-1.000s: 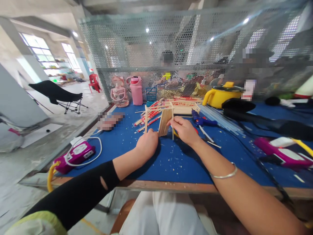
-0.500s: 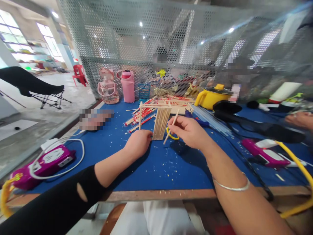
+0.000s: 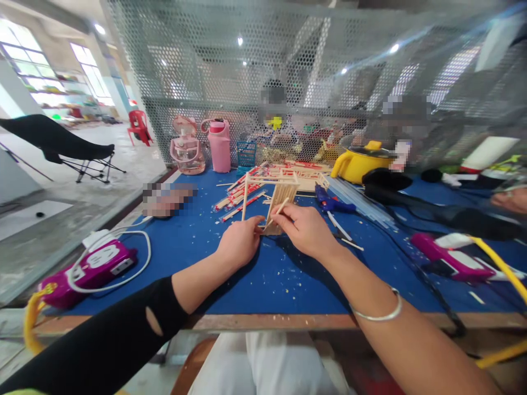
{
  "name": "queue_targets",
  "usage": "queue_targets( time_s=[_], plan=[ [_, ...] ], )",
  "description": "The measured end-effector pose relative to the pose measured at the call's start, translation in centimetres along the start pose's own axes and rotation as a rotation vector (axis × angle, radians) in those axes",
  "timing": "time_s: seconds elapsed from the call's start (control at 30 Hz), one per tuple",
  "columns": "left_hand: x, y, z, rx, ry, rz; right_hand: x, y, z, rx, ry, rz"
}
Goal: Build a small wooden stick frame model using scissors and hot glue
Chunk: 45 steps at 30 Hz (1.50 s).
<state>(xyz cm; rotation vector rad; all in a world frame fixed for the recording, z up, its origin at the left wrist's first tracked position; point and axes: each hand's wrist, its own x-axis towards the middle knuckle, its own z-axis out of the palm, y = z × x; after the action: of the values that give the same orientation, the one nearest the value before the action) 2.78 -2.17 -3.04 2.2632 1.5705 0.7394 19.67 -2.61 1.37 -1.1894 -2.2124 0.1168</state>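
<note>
A small frame of pale wooden sticks stands on the blue table, one side filled with upright sticks. My left hand is closed on its lower part, fingertips at the near bottom edge. My right hand pinches a loose wooden stick, held slanted across the front of the frame, close to my left fingertips. Whether the stick touches the frame cannot be made out. Behind it lie wooden sticks in red-marked wrappers. A blue glue gun rests right of the frame.
Purple power strips with cables lie left and right. A pink bottle, a clear bottle and a yellow pot stand along the mesh screen. Clear glue sticks lie right; another person's hand is far right.
My right hand has moved left with the stick, bringing it against or near the frame's front. My left hand stays at the frame, which looks slightly turned. The view has shifted a little.
</note>
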Motion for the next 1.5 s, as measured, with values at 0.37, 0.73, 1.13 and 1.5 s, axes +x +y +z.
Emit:
queue_targets(
  time_s=[0.37, 0.73, 1.13, 1.5],
  plan=[
    [0.0, 0.3, -0.1, 0.041, -0.001, -0.023, 0.1, -0.3, -0.1, -0.088, -0.015, -0.002],
    [-0.3, 1.0, -0.4, 0.06, 0.011, -0.018, 0.5, -1.3, 0.0, -0.296, -0.044, 0.096],
    [0.5, 1.2, 0.9, -0.167, 0.12, -0.008, 0.2, -1.1, 0.6, -0.259, 0.115, 0.149],
    [1.0, 0.2, 0.9, -0.268, 0.098, 0.035, 1.2, -0.1, -1.2, -0.18, 0.489, -0.213]
  ],
)
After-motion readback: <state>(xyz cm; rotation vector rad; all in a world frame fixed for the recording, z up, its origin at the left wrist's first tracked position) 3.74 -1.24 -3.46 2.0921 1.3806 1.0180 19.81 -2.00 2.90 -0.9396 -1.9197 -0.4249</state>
